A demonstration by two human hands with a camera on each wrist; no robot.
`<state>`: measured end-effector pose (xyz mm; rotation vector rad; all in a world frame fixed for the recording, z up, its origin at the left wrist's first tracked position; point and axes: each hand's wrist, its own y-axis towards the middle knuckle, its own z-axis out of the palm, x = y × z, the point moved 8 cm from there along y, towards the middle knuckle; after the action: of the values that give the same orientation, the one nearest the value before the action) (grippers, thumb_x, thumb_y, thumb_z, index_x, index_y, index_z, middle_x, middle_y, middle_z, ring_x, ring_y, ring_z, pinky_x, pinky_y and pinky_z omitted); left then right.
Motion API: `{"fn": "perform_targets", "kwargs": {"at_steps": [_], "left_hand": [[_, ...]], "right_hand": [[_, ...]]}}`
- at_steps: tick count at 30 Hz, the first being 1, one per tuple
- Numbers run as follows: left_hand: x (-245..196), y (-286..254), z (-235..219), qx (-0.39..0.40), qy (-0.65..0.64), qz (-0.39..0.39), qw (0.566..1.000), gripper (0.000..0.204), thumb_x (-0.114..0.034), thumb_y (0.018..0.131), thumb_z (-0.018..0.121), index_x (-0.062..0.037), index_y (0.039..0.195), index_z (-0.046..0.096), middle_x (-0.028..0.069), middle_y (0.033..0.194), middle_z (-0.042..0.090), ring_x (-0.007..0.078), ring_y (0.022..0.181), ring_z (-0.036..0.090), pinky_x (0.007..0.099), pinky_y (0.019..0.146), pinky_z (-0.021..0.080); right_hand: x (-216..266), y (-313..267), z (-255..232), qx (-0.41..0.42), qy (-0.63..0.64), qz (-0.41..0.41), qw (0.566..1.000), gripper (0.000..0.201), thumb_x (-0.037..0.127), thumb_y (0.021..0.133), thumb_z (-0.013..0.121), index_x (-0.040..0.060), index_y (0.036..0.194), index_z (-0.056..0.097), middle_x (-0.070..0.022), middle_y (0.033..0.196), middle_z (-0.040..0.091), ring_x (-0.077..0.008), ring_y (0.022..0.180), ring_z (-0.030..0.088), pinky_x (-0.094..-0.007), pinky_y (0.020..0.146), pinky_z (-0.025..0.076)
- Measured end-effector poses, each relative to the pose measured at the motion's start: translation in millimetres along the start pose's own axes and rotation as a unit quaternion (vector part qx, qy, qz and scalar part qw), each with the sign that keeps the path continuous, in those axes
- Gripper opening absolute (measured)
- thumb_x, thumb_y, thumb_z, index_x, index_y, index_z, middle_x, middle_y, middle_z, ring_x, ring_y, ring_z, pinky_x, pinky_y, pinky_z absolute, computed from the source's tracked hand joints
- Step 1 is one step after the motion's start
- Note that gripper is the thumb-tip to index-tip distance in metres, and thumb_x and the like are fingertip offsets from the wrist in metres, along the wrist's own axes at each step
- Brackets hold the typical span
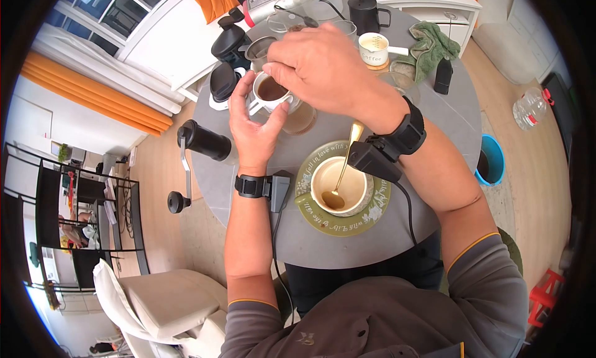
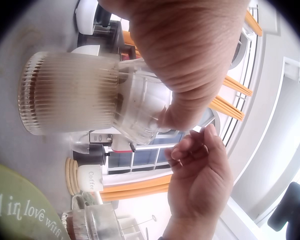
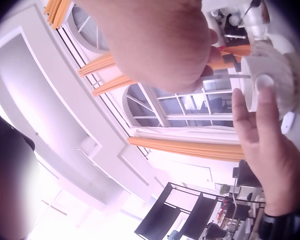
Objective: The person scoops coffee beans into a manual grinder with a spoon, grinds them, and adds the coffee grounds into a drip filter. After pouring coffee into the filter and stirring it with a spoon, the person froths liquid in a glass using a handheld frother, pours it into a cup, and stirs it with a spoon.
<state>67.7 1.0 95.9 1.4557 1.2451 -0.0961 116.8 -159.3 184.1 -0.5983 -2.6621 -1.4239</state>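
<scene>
My left hand (image 1: 257,131) steadies a white dripper (image 1: 255,106) of dark liquid, thumb on one side and fingers on the other. Below it, the left wrist view shows a ribbed glass vessel (image 2: 70,95) with a cloudy inside. Over the dripper, my right hand (image 1: 329,69) has its fingers bent together. From those fingertips a thin grey stick (image 3: 230,77) reaches to the dripper in the right wrist view; its lower end is hidden. Nearer my body, a cream cup (image 1: 366,199) with a gold spoon (image 1: 343,165) inside stands on a green plate (image 1: 310,224).
A black hand grinder (image 1: 208,140) lies at the table's left. Behind the hands are a black kettle (image 1: 230,44), a black pitcher (image 1: 364,13), a white "Coffee" cup (image 1: 373,49) and a green cloth (image 1: 433,42). A blue bucket (image 1: 490,159) stands on the floor at right.
</scene>
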Motion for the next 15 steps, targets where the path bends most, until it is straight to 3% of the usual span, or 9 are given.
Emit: {"fn": "perform_targets", "kwargs": {"at_steps": [7, 13, 15], "left_hand": [[4, -1, 1, -0.001, -0.034, -0.014, 0.999, 0.078, -0.017, 0.076, 0.086, -0.0006, 0.144, 0.052, 0.0151, 0.139, 0.056, 0.0272, 0.129, 0.055, 0.0401, 0.112, 0.042], [3, -1, 1, 0.001, -0.028, -0.008, 1.000, 0.079, -0.017, 0.077, 0.086, -0.0003, 0.145, 0.050, 0.0152, 0.140, 0.056, 0.0267, 0.130, 0.054, 0.0399, 0.113, 0.042], [2, -1, 1, 0.001, -0.027, -0.005, 1.000, 0.079, -0.017, 0.077, 0.086, -0.0004, 0.145, 0.050, 0.0151, 0.139, 0.056, 0.0267, 0.130, 0.054, 0.0399, 0.113, 0.042]], "right_hand": [[-11, 3, 3, 0.058, 0.085, 0.056, 0.993, 0.020, 0.026, 0.096, 0.064, 0.0085, 0.086, 0.066, -0.0060, 0.079, 0.065, -0.0285, 0.082, 0.064, -0.0421, 0.079, 0.043], [0, 1, -9, -0.041, 0.016, -0.018, 0.999, 0.021, 0.023, 0.095, 0.063, 0.0057, 0.083, 0.065, -0.0081, 0.073, 0.063, -0.0304, 0.074, 0.063, -0.0429, 0.067, 0.046], [-5, 2, -3, 0.035, 0.045, 0.034, 0.998, 0.022, 0.023, 0.094, 0.059, 0.0077, 0.082, 0.069, -0.0065, 0.079, 0.067, -0.0299, 0.085, 0.066, -0.0458, 0.082, 0.042]]}}
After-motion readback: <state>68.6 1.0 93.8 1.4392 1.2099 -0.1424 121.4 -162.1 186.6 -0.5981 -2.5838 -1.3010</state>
